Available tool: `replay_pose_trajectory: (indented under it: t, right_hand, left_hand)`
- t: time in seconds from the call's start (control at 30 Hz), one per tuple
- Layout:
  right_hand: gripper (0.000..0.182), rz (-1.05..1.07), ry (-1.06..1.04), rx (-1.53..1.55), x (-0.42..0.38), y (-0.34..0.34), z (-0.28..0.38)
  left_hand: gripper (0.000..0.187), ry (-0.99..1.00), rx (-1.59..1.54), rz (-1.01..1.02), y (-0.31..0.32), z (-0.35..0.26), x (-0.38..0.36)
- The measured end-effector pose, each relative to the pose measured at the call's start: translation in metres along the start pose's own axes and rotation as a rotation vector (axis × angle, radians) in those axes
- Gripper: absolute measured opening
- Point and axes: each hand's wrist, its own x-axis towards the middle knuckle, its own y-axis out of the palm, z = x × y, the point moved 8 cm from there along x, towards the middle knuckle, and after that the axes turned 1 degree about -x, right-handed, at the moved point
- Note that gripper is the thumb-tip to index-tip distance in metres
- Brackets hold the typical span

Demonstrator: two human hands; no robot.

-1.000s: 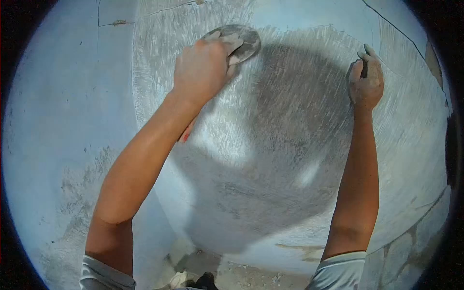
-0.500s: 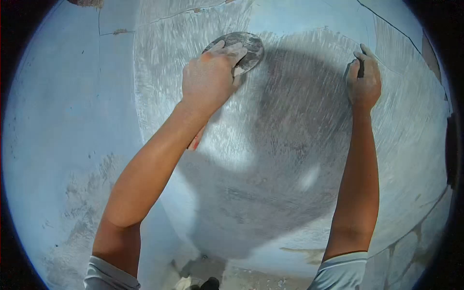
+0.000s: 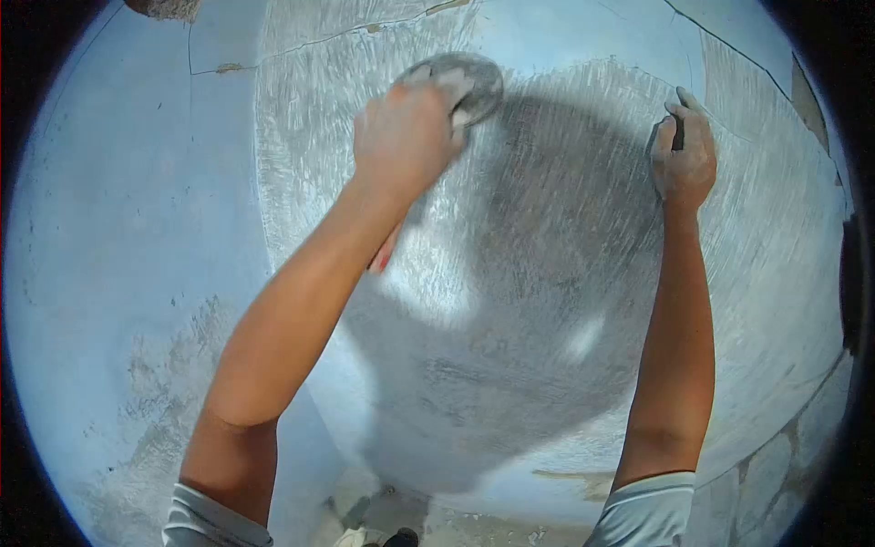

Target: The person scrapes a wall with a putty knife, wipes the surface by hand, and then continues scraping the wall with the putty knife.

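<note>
My left hand [image 3: 407,135] is closed round a tool with a round dark grey disc [image 3: 481,89], which lies against the scratched pale surface [image 3: 428,201]. Below my wrist the tool's reddish handle end [image 3: 385,252] sticks out. The disc and hand are slightly blurred. Over to the right, my right hand [image 3: 688,157] rests against the same surface with curled fingers. A dark gap shows between its thumb and fingers, and whether it holds anything is hidden.
Smooth bluish surface [image 3: 118,228] lies at the left, with a rough grey patch [image 3: 169,392] low on it. Dark cracks [image 3: 729,44] cross the upper right. At the bottom, shoes [image 3: 401,538] stand on the ground. My shadow falls across the middle.
My left hand and the disc have shifted slightly right and up over the surface. My right hand has hardly moved.
</note>
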Motion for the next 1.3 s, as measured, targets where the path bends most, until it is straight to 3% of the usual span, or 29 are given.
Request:
replay_pose_trajectory:
  t: [0.07, 0.17, 0.2, 0.33, 0.43, 0.47, 0.57, 0.7, 0.73, 0.97, 1.17, 1.23, 1.3]
  right_hand:
    - [0.019, 0.01, 0.018, 0.008, 0.0, -0.003, 0.003]
    - [0.02, 0.017, 0.023, 0.011, 0.001, -0.003, 0.003]
    - [0.02, 0.024, 0.037, 0.016, -0.002, -0.004, 0.002]
    - [0.02, 0.027, 0.045, 0.03, -0.001, -0.002, -0.001]
    - [0.019, 0.006, 0.03, 0.024, 0.0, -0.001, -0.002]
    - [0.019, 0.005, 0.023, 0.026, 0.0, -0.001, -0.001]
    - [0.019, 0.005, 0.023, 0.017, -0.002, 0.0, -0.004]
    - [0.019, 0.012, 0.031, 0.023, -0.002, -0.001, -0.004]
    - [0.019, -0.012, 0.01, 0.008, -0.002, -0.001, -0.003]
    - [0.019, -0.026, -0.004, 0.026, -0.001, 0.001, -0.006]
    - [0.017, -0.018, -0.001, 0.021, -0.004, -0.001, -0.005]
    - [0.017, -0.014, 0.015, 0.018, -0.003, 0.0, -0.006]
    - [0.017, -0.016, 0.028, 0.016, -0.002, -0.002, -0.005]
  left_hand:
    - [0.039, -0.089, 0.029, 0.04, 0.001, 0.0, 0.034]
    - [0.02, 0.013, -0.013, -0.037, -0.004, -0.006, 0.025]
    - [0.02, -0.013, -0.016, 0.003, -0.002, -0.004, 0.011]
    - [0.023, 0.179, -0.012, -0.204, -0.003, -0.007, -0.036]
    - [0.022, -0.067, 0.004, -0.039, 0.001, -0.001, 0.009]
    - [0.044, -0.097, 0.022, 0.049, 0.001, -0.003, 0.031]
    - [0.022, -0.053, 0.041, -0.014, 0.003, -0.001, 0.039]
    - [0.024, -0.03, -0.097, -0.023, 0.003, -0.001, -0.028]
    - [0.027, 0.135, -0.087, -0.179, -0.01, -0.011, -0.035]
    - [0.029, -0.174, 0.107, 0.046, -0.008, -0.003, 0.063]
    - [0.036, -0.029, -0.109, -0.026, 0.005, 0.004, -0.011]
    - [0.036, 0.024, -0.132, -0.086, 0.006, 0.008, -0.011]
    - [0.034, -0.063, -0.047, -0.03, 0.002, 0.002, 0.029]
